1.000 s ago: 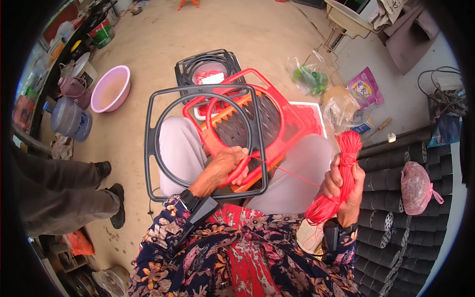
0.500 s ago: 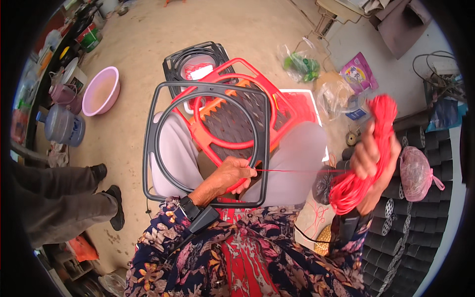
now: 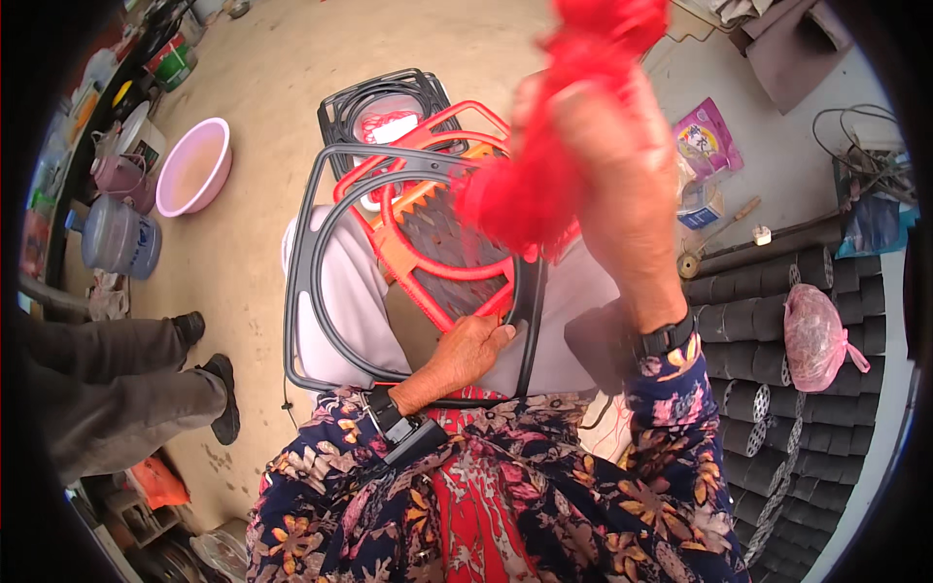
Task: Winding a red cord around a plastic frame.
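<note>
A black plastic frame (image 3: 528,291) with a round ring inside lies across my lap. My left hand (image 3: 468,352) is closed around the lower right of its ring, thumb on top. High on the right, my right hand (image 3: 622,160) grips a thick bundle of red cord (image 3: 530,199), both smeared by motion. The bundle hangs over the frame's upper right corner and hides it. Beneath the black frame sits a red plastic frame (image 3: 457,270), with a dark panel (image 3: 432,228) edged in orange under its ring.
More black frames (image 3: 335,112) lie on the floor ahead. To the left are a pink basin (image 3: 222,180), a water jug (image 3: 131,238) and another person's legs (image 3: 126,398). Rows of black cylinders (image 3: 748,335) and a pink plastic bag (image 3: 821,335) stand at right.
My right hand has swung up and to the left with the red cord bundle, from the right side to over the frames. My left hand stays at the ring.
</note>
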`<state>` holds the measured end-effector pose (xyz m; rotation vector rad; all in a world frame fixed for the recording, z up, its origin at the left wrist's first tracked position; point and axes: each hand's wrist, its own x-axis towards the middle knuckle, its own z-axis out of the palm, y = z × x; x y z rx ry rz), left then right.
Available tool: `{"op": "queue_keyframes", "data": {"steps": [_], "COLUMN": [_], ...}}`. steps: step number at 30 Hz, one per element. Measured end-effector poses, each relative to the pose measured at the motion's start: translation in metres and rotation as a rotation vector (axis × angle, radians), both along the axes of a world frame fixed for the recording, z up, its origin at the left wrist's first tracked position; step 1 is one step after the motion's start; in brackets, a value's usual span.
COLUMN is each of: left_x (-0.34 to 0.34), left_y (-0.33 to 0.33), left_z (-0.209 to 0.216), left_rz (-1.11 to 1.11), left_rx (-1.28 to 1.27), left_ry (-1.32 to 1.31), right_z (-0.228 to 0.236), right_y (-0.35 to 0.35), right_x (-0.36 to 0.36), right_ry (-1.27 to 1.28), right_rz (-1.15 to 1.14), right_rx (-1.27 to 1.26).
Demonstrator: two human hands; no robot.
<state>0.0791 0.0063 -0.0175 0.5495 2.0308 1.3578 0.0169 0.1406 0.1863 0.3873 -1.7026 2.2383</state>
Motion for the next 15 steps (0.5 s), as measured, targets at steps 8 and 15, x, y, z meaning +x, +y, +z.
{"op": "queue_keyframes", "data": {"steps": [8, 15], "left_x": [0.009, 0.005], "left_y": [-0.003, 0.0], "left_z": [0.0, 0.019], "left_rz": [0.038, -0.031], "left_rx": [0.158, 0.032], "left_ry": [0.112, 0.18], "right_z": [-0.098, -0.162], "right_y": [-0.001, -0.011], "right_x": [-0.018, -0.026], "right_ry": [0.392, 0.466], "right_rz": [0.428, 0.513], "right_rx": [1.334, 1.512]}}
